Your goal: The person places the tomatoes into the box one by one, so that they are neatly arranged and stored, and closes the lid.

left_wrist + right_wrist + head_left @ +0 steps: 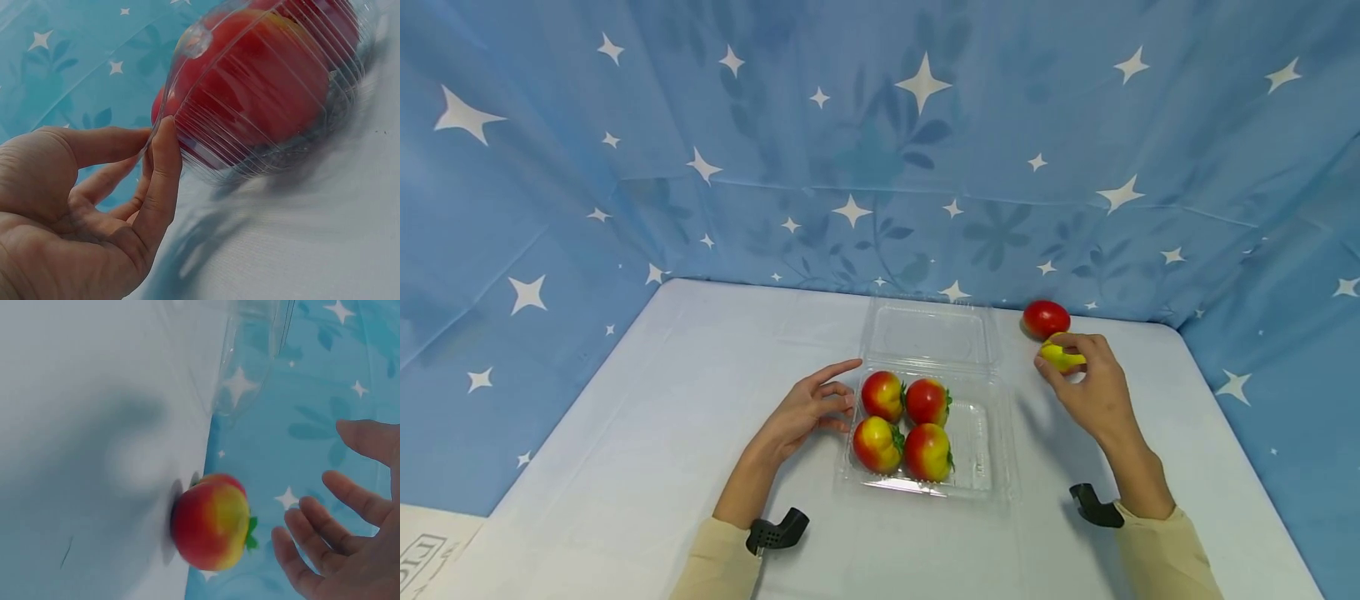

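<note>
A clear plastic clamshell box (973, 433) lies with its lid (932, 333) laid back. Several red-and-yellow fruits (927, 402) with green leaves sit in its left part. My left hand (808, 412) is at the box's left side; in the left wrist view, thumb and fingers pinch the box's rim (164, 100). Over at the right, my right hand (1097, 387) is by another red-and-yellow fruit (1060, 357). The right wrist view shows this fruit (212, 525) apart from the spread fingers of the right hand (350, 531). A red fruit (1047, 319) lies just behind it.
A white cloth (715, 358) covers the table. Blue star-patterned curtains (880, 150) hang at the back and both sides. At the lower left corner a pale printed surface (433, 546) shows. Each wrist wears a black camera mount (778, 531).
</note>
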Demonstrator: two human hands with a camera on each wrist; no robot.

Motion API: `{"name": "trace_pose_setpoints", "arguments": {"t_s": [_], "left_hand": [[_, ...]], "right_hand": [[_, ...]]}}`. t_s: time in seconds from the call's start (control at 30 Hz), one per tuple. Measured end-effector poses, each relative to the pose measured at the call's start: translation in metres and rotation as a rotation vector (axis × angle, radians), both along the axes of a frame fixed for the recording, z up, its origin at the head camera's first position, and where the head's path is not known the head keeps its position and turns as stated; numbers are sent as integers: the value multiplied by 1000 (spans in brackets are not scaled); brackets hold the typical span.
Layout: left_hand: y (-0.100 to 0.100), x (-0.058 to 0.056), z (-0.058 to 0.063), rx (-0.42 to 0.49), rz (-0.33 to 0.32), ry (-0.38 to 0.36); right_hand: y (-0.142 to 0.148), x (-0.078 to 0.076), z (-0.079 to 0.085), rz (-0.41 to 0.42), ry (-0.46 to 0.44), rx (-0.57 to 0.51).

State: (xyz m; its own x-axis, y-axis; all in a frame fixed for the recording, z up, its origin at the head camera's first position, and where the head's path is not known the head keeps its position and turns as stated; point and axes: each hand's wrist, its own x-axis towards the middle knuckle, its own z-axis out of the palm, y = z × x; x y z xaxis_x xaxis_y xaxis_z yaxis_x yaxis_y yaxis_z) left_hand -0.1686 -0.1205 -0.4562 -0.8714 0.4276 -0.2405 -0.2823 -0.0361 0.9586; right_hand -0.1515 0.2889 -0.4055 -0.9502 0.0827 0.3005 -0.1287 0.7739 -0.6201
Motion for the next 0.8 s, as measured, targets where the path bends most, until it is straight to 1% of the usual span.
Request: {"name": "trace_pose_setpoints", "arguments": {"t_s": [0.2, 0.4, 0.53, 0.67, 0.8], "left_hand": [[-1, 0, 0, -9, 12, 5], [0, 0, -2, -24, -3, 0], [-1, 0, -2, -26, 15, 5], [-1, -1, -1, -26, 6, 14], [0, -1, -1, -22, -3, 8]], "right_hand": [[7, -9, -7, -32, -79, -5], [15, -10, -16, -65, -121, -33], [19, -18, -20, -74, -160, -36], [23, -25, -20, -86, -231, -42], [28, -27, -23, -78, -308, -56]]}}
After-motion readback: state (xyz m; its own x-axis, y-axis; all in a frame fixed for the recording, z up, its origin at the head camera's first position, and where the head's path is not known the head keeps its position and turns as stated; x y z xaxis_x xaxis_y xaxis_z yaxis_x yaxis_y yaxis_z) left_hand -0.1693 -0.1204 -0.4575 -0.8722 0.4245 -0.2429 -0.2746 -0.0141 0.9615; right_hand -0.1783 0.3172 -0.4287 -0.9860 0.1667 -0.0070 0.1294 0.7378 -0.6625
